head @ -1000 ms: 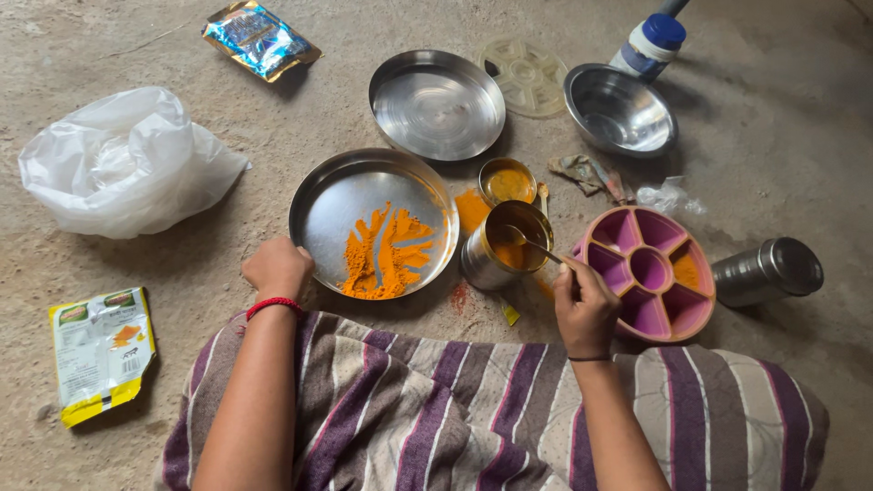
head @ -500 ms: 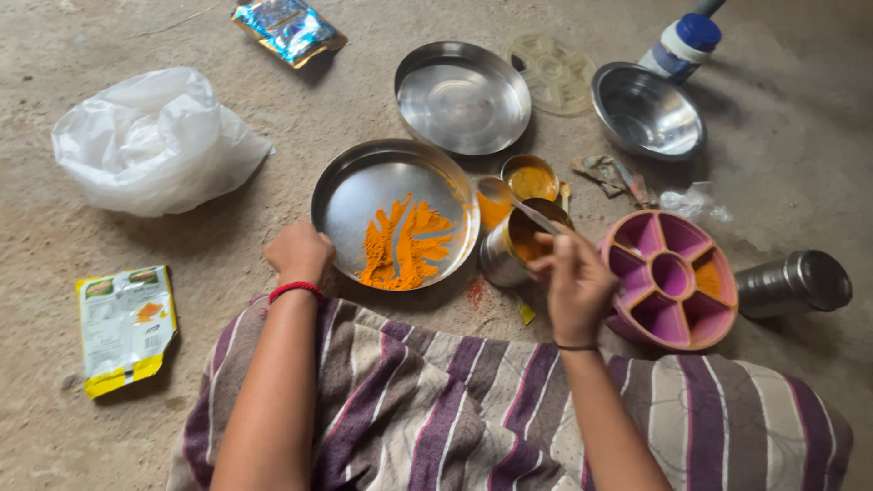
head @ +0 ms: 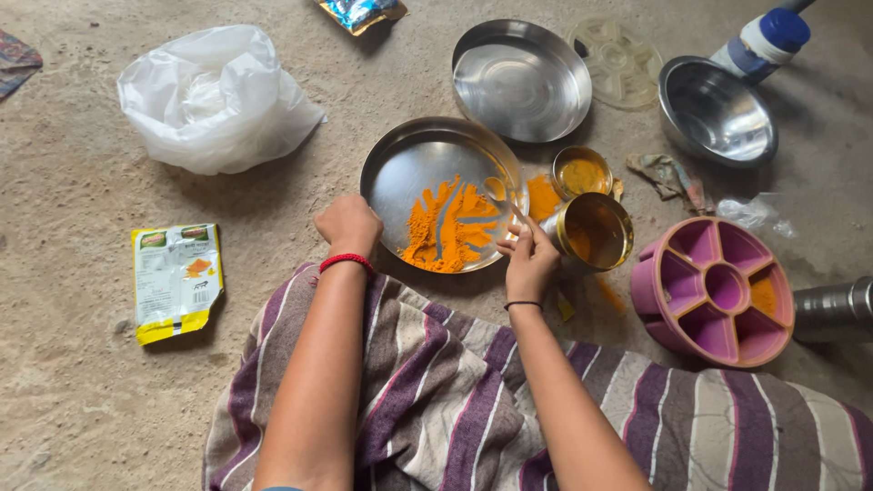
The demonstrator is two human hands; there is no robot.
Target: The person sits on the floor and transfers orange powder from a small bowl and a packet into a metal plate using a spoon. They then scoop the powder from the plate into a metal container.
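Note:
A steel plate (head: 400, 173) lies on the floor with orange powder (head: 446, 227) spread in streaks over its near half. My left hand (head: 347, 225) grips the plate's near left rim. My right hand (head: 530, 259) holds a small spoon (head: 502, 198) whose bowl hangs over the powder at the plate's right side. Just right of that hand stands a steel tin (head: 593, 233) with orange powder inside. Behind the tin sits its small round lid (head: 582, 173), also dusted orange.
A pink round spice box (head: 718, 289) with several compartments sits at the right, a steel cylinder (head: 835, 309) beside it. Behind are a second steel plate (head: 520, 80), a steel bowl (head: 718, 111), a clear lid (head: 620, 62) and a bottle (head: 762, 41). A white plastic bag (head: 214, 98) and yellow packet (head: 173, 280) lie at left.
My right hand has carried the spoon leftward from inside the steel tin to over the plate's powder. My left hand stays on the plate's rim. The view has shifted.

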